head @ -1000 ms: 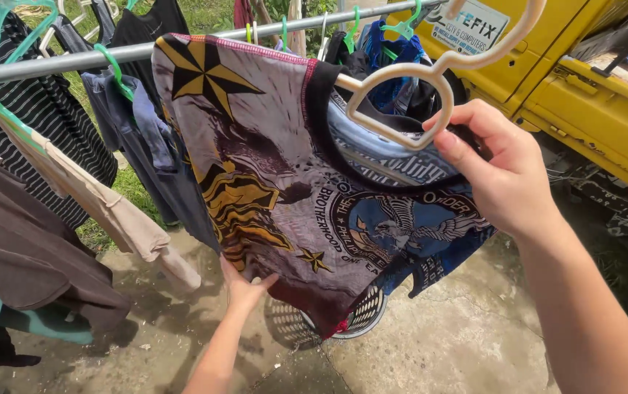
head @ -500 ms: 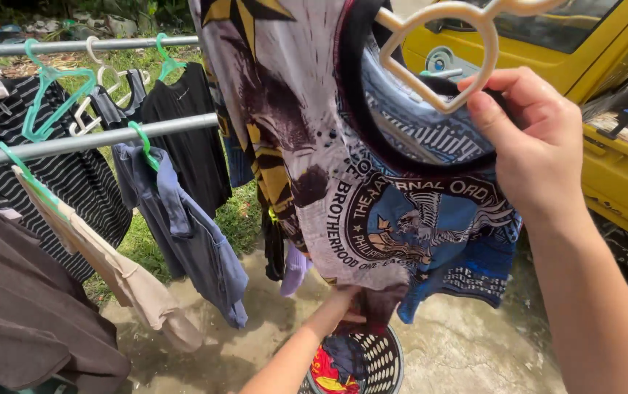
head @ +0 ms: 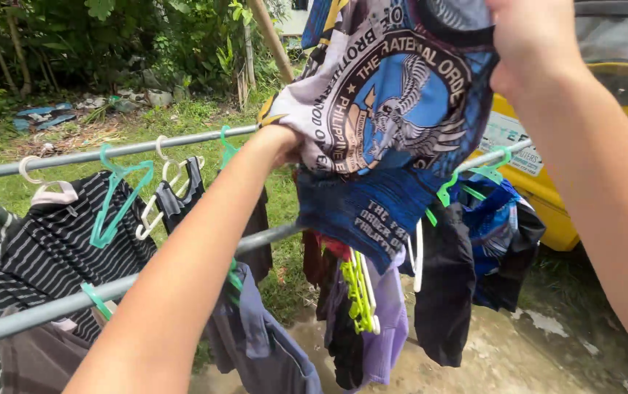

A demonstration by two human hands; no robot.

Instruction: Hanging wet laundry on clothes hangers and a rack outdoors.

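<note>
keep the printed shirt [head: 394, 124] spread flat as you lift it so the fabric doesn't bunch up near the rails [head: 182, 142]. your left hand [head: 281, 142] is pinching its left edge, and your right hand [head: 529, 44] is closed on its top right, up high. the shirt hangs between both hands, above the far rail and the hung clothes [head: 58, 233].

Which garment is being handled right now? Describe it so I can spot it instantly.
Above the two metal rails, both hands hold up a printed shirt: the left hand grips its side, the right hand its collar. Unlike the striped and plain clothes hanging below, it carries a big round eagle emblem.
</note>
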